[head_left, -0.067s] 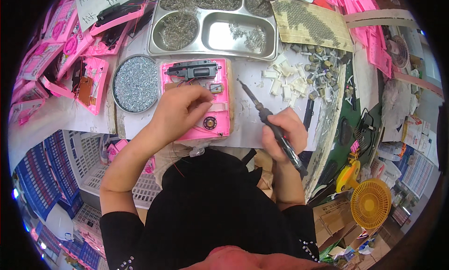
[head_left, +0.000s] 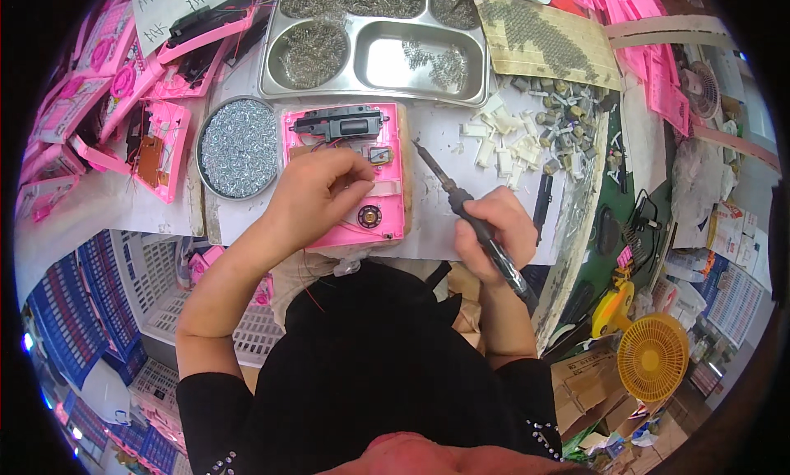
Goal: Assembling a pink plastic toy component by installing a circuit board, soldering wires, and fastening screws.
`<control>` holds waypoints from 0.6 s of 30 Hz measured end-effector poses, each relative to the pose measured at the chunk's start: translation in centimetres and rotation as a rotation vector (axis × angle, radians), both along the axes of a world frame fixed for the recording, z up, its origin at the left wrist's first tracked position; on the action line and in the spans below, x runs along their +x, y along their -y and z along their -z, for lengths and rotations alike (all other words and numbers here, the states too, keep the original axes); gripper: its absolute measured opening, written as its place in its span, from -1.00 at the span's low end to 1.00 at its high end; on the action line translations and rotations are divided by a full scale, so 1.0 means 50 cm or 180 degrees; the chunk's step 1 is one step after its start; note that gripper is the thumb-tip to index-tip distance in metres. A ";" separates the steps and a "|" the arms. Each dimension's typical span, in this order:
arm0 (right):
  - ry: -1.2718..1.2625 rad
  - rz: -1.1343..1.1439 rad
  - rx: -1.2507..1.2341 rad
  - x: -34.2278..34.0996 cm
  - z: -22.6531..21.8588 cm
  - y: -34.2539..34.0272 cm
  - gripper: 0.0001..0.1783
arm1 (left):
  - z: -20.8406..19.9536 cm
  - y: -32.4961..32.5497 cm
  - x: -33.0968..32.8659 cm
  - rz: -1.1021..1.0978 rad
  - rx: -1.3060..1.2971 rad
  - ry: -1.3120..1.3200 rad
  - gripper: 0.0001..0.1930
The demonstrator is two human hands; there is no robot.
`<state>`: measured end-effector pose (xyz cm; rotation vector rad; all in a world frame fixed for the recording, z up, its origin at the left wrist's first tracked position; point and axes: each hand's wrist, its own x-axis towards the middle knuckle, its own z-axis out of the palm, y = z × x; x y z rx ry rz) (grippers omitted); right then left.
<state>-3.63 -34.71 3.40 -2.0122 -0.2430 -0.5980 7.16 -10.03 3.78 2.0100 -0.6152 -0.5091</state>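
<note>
A pink plastic housing (head_left: pixel 392 117) lies open in front of me, holding a black module (head_left: pixel 350 124), a small metal-cased part (head_left: pixel 380 156) and a small round speaker (head_left: pixel 369 217). Over its middle rests my left hand (head_left: pixel 322 191), thumb and fingers pinched together beside a pale strip; anything between the fingertips is hidden. To the right, my right hand (head_left: pixel 504 235) grips a dark electric screwdriver (head_left: pixel 491 246). Its thin bit points up and left, just off the housing's right edge and touching nothing.
Left of the housing stands a round dish of screws (head_left: pixel 239 148). A steel compartment tray (head_left: pixel 354 87) with small springs sits behind. White plastic pieces (head_left: pixel 510 146) and small metal parts (head_left: pixel 568 117) lie at the right. Pink housings (head_left: pixel 164 150) pile up at the left.
My right hand has shifted slightly left with the screwdriver, bringing the bit nearer the housing. My left hand stays in place.
</note>
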 end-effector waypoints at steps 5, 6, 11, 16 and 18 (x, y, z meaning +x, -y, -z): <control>-0.0227 -0.0090 -0.0082 0.038 0.017 -0.040 -0.49 | 0.019 -0.012 0.008 0.0078 -0.0280 -0.0120 -0.93; -0.0204 -0.0097 -0.0148 0.051 0.019 -0.057 -0.45 | 0.018 -0.011 0.011 0.0120 -0.0280 -0.0185 -0.93; -0.0203 -0.0246 0.0144 0.087 0.049 -0.119 -0.32 | 0.010 -0.013 0.014 0.0169 -0.0242 -0.0282 -0.92; -0.0114 -0.0170 0.0077 0.073 0.056 -0.124 -0.34 | 0.014 -0.012 0.010 0.0289 -0.0238 0.0020 -0.89; -0.0186 -0.0175 0.0110 0.056 0.051 -0.111 -0.40 | 0.021 -0.010 0.005 0.0386 -0.0254 0.0443 -0.88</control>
